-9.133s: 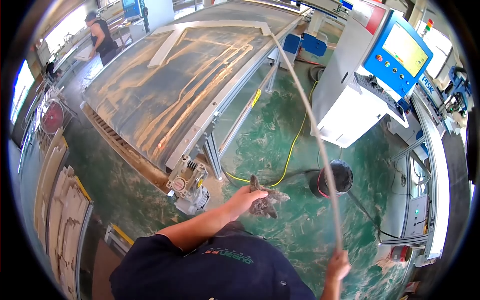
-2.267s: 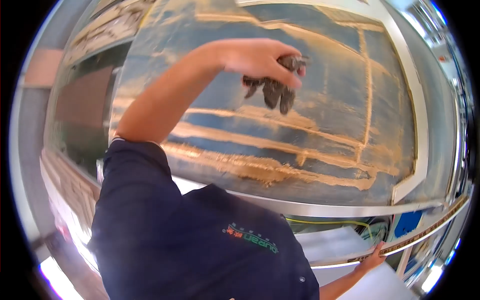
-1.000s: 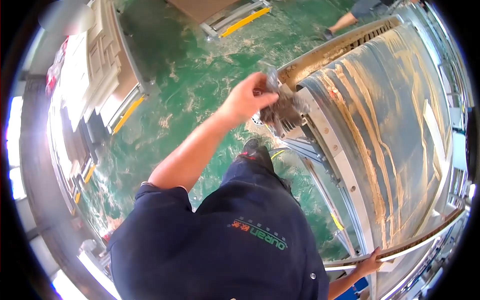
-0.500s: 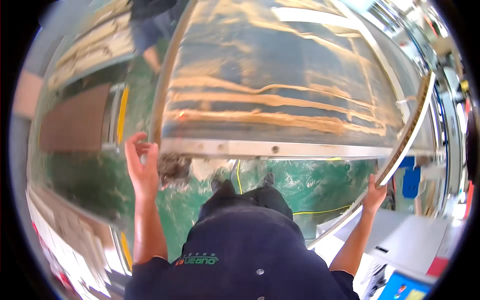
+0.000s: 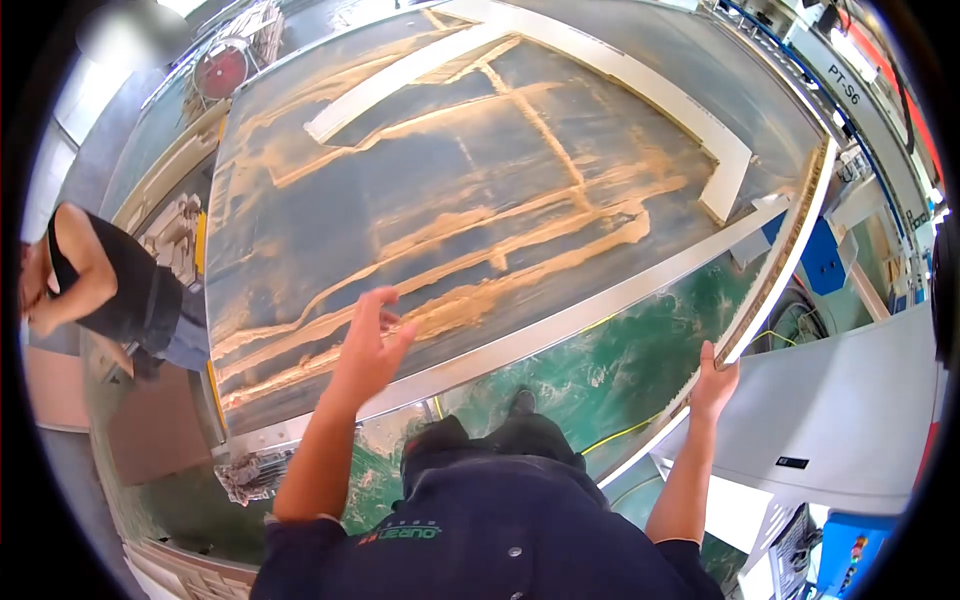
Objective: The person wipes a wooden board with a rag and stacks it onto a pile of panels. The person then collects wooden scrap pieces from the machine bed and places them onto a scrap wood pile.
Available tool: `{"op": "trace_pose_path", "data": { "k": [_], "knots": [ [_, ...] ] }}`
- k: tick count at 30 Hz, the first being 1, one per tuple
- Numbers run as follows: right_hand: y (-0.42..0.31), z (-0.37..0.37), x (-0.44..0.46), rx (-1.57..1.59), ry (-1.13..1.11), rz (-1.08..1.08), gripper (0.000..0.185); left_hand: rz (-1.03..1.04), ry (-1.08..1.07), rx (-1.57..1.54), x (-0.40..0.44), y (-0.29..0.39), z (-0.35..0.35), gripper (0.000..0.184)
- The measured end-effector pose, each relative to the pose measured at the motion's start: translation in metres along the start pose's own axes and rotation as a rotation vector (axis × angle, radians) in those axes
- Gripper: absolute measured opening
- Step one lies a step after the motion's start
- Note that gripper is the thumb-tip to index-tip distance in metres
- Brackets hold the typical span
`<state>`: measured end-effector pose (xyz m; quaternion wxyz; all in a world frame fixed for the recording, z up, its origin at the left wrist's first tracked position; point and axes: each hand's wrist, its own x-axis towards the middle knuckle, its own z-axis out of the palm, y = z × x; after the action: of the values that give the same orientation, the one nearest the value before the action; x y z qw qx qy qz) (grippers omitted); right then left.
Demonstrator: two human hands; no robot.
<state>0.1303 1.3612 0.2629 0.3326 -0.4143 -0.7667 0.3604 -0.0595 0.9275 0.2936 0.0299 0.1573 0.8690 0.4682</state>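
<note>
Gripping a long, narrow strip point(image 5: 783, 265) in the right hand point(image 5: 713, 385), wrapping thumb and fingers around its width; holding nothing in the left hand point(image 5: 368, 355), spreading its fingers loosely over the near side of a broad dark table point(image 5: 530, 345) streaked with tan dust point(image 5: 470, 308), not clearly showing whether touching or just above. Running up and away from the right hand, on the right of the view, appearing to cross the table's near edge; on the other side, running down out of sight beside the dark shirt. Showing white on one face, brown and rough along another; looking bowed, perhaps only through the wide lens. Probably weighing little but handling awkwardly for such length, likely being fairly stiff, flexing slightly across the flat, possibly chipping if knocking against the grey cabinet point(image 5: 850, 390). Perhaps slipping under dusty palms, so calling for a full wrap, near mid-length for balance, adding the left hand farther along for steering. Facing an angled white piece point(image 5: 610, 62) on the table's far part, and another person point(image 5: 120, 270) beyond its left end.
</note>
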Motion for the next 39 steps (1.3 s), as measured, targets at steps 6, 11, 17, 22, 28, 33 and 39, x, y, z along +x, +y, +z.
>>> {"op": "trace_pose_path", "data": {
  "k": [6,11,17,22,28,33,39],
  "knots": [
    [0.027,-0.007,0.034,0.153,0.027,0.163,0.038,0.047,0.041,0.374,0.138,-0.051,0.011,0.061],
    [0.047,-0.001,0.023,0.139,0.062,0.161,0.041,-0.171,0.1,0.805,0.251,-0.099,-0.027,0.081],
    [0.069,0.004,0.013,0.035,0.081,0.175,0.044,-0.362,0.09,0.818,0.344,-0.129,-0.07,0.089],
    [0.036,0.014,0.001,-0.19,0.076,0.257,0.046,-0.368,0.104,0.899,0.426,-0.184,-0.092,0.094],
    [0.018,0.023,-0.021,-0.177,0.115,0.25,0.043,-0.279,0.048,0.965,0.481,-0.215,-0.105,0.099],
    [0.015,0.023,-0.024,-0.242,0.085,0.23,0.043,-0.219,0.057,0.826,0.498,-0.236,-0.12,0.094],
    [-0.008,0.03,-0.024,-0.293,0.08,0.199,0.042,-0.116,0.084,0.745,0.485,-0.211,-0.135,0.081]
  ]
}}
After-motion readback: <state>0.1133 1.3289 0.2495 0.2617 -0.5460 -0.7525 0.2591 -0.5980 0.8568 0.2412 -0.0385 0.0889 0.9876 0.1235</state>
